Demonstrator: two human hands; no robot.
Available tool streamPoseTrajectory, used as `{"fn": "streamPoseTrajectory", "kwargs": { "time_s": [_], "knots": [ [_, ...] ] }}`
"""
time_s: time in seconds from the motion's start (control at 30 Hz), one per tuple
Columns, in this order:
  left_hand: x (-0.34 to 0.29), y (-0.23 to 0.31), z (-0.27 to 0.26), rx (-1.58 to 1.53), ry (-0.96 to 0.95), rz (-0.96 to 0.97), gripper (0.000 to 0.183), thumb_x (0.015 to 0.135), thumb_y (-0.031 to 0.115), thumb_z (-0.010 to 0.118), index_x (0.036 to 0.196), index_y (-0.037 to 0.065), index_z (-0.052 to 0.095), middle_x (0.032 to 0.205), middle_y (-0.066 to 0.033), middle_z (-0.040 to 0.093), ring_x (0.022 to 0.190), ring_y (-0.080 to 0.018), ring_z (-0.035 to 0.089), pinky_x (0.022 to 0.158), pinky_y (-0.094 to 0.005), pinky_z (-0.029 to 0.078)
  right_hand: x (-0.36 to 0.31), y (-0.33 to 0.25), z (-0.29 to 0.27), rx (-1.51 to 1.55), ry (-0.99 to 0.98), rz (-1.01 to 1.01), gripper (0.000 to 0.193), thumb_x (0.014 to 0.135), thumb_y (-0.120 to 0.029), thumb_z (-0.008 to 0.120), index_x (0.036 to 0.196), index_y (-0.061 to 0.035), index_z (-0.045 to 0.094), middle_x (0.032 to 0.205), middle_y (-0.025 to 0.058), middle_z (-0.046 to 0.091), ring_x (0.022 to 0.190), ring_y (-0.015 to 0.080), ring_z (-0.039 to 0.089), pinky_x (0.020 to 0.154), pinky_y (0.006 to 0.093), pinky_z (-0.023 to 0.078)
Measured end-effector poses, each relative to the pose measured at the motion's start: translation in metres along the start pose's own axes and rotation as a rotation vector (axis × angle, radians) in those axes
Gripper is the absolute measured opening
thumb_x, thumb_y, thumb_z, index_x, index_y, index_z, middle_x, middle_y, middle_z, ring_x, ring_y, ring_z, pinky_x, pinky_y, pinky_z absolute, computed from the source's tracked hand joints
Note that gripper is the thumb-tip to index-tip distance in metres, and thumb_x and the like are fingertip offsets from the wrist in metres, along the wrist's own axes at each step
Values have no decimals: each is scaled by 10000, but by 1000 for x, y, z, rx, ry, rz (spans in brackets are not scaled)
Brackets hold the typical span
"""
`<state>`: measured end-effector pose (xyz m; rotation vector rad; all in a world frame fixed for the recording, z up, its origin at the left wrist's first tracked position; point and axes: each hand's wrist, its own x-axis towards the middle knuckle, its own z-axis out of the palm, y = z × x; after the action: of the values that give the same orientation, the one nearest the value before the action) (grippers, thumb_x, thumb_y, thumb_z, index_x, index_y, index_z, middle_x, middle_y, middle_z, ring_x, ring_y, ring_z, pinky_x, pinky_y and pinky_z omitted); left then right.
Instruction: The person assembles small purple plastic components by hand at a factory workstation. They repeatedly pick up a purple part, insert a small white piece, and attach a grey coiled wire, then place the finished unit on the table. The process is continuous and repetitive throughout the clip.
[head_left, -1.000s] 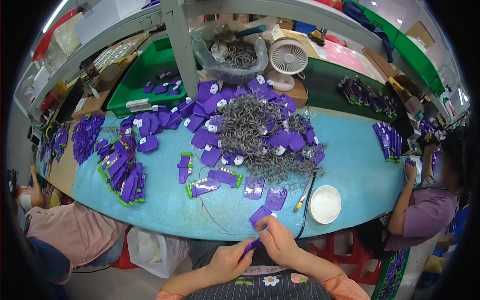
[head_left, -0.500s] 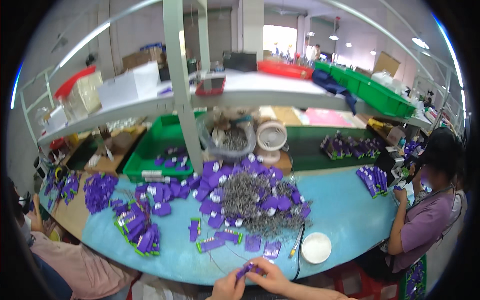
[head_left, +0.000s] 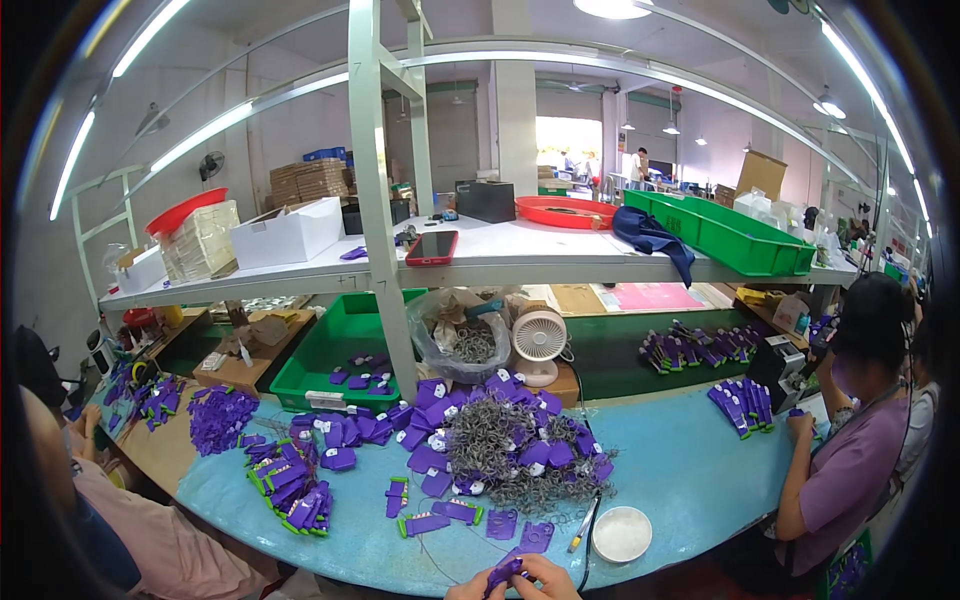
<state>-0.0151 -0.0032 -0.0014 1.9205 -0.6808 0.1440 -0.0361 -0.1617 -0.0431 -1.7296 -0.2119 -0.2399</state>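
Purple part [head_left: 503,575] is held in mid-scene at the near edge of the blue tabletop [head_left: 690,480]. Over the tabletop's far side runs a white shelf [head_left: 490,252], with a green crate [head_left: 740,250] at its right; white bags [head_left: 757,208] show by the crate's far rim, whether inside I cannot tell. Below the shelf, far left, a green bin [head_left: 290,388] holds scattered purple pieces [head_left: 338,378]. Grey rings [head_left: 490,440] are heaped mid-tabletop among more purple pieces. Just beyond, a clear bag [head_left: 450,370], open at the top, contains more grey rings. On the shelf, a red tray [head_left: 560,223] carries something dark. A round white dish [head_left: 622,535] stands near, right of the heap. Both the left hand [head_left: 472,590] and the right hand [head_left: 550,581] have their grip pinching the purple part.
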Motion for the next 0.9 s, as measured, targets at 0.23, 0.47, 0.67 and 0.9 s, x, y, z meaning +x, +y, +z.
{"fn": "streamPoseTrajectory", "kwargs": {
  "time_s": [0.23,0.47,0.67,0.9],
  "knots": [
    [2,-12,-8,-39,-81,-120,249,854,175,572,1069,54,536,833,-156,614,710,-267,614,614,-342,484,18,-21,-13,-86,-153,76,156,837,-130,558,940,-24,608,817,82,570,767,182,570,675,284,461],
    [9,-25,-27,-672,-320,-427,288,900,98,464,1177,21,442,765,-44,597,575,-96,543,521,-233,444,32,-25,-16,130,-211,146,180,828,-105,539,755,51,592,641,74,560,584,146,577,531,272,464],
    [15,-15,-27,-1007,-175,-563,250,900,102,484,1137,22,483,872,-46,601,738,-106,568,638,-249,470,40,-30,-25,-60,45,316,299,801,-292,612,939,-27,604,767,108,606,731,233,599,636,348,470],
    [8,-25,-24,-998,-152,-300,224,885,27,499,1106,35,531,982,-3,572,894,-92,521,785,-242,444,58,20,-37,-1010,-56,220,223,804,-252,550,860,-40,591,803,188,610,780,356,587,649,441,466]
  ]
}}
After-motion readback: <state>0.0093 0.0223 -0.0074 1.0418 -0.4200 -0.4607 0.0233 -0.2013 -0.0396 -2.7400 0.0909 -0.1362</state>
